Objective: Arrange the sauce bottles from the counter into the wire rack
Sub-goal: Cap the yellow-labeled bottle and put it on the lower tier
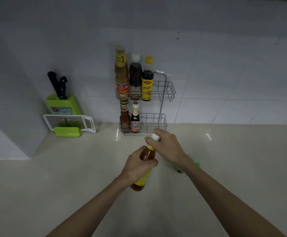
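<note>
- The step in hand seems to be the carrying of one more bottle to the wire rack: five bottles already stand in it, three in the upper basket and two in the lower one, all on the left side.
- The red sauce bottle is held above the surface, tilted, with its white cap pointing toward the rack and its base toward the person.
- The left hand is closed around the body of the bottle, over the yellow label.
- The right hand is closed on the neck, just under the cap; whether it twists the cap or only steadies the bottle, I cannot tell.
- This bottle has dark red sauce inside, a yellow band at the neck and a yellow label lower down.
- Next, I judge, the bottle must be turned upright and lowered into a free place; both baskets have room on the right.
- A small green-capped thing lies on the surface behind the right forearm, mostly hidden.
</note>
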